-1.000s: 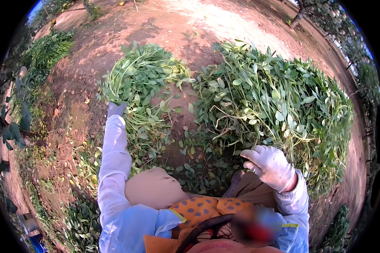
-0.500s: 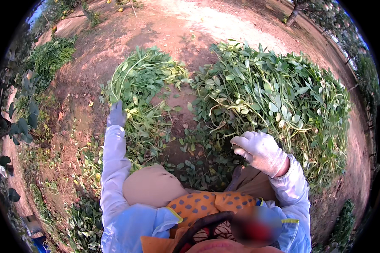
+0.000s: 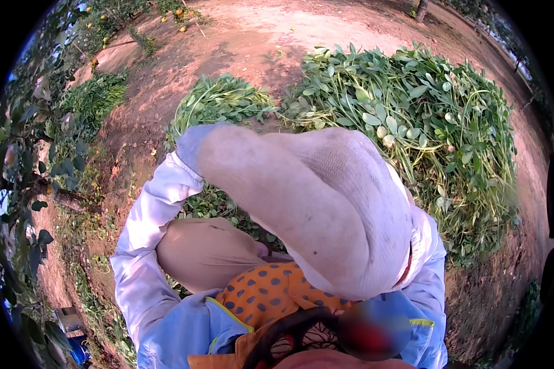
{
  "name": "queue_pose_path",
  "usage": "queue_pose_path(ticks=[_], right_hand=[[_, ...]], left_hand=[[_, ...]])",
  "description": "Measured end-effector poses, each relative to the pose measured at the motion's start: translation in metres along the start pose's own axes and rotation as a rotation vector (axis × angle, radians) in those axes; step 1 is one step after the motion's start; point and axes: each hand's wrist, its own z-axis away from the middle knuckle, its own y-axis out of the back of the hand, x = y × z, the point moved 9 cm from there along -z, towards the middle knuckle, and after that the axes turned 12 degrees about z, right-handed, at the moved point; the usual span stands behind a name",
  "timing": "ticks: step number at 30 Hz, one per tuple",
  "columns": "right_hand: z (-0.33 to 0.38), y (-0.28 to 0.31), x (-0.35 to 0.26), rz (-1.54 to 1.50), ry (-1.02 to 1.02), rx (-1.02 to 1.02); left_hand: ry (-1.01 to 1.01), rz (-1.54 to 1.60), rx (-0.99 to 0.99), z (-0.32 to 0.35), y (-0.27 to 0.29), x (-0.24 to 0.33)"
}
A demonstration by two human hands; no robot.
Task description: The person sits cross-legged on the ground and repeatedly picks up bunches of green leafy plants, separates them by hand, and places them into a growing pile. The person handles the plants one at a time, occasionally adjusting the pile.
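Observation:
My right hand [image 3: 326,215], in a whitish knit glove with dirt specks, is raised very close and covers the middle of the head view. Its nearest finger stretches up and to the left, and nothing shows in its grasp. Behind that fingertip is my left hand [image 3: 196,146], in a grey-blue glove; its fingers are hidden. Just beyond my left hand lies a smaller heap of cut leafy green plants [image 3: 221,101]. A larger heap of leafy stems [image 3: 412,92] spreads to the right, beyond and beside my right hand.
My bent knee [image 3: 203,252] in tan trousers is below my left hand. Reddish bare soil [image 3: 240,43] stretches ahead. Another green clump [image 3: 98,98] lies farther left, near leafy branches [image 3: 37,160]. A blue object [image 3: 77,347] is at the lower left.
My right hand has risen from beside the large heap to close in front of the view, swinging left. My left arm has bent more, its gloved hand nearer and slightly to the right.

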Motion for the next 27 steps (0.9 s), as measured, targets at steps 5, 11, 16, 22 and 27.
queue_pose_path(ticks=[5,11,16,22,27], right_hand=[[-0.027,0.027,-0.04,0.105,0.125,0.122],[-0.015,0.03,-0.073,0.047,0.097,0.187],[-0.013,0.038,-0.081,0.128,0.018,0.183],[-0.016,0.026,-0.017,0.168,-0.112,-0.392],[0.033,0.018,0.164,0.446,-0.488,-0.339]], left_hand=[[-0.064,0.015,-0.191,-0.02,0.01,0.087],[0.088,-0.031,-0.314,0.011,-0.048,0.067],[0.237,-0.033,-0.458,0.007,-0.074,0.04],[0.132,-0.02,-0.333,0.018,-0.075,0.01],[0.134,0.04,-0.414,0.016,-0.102,-0.022]])
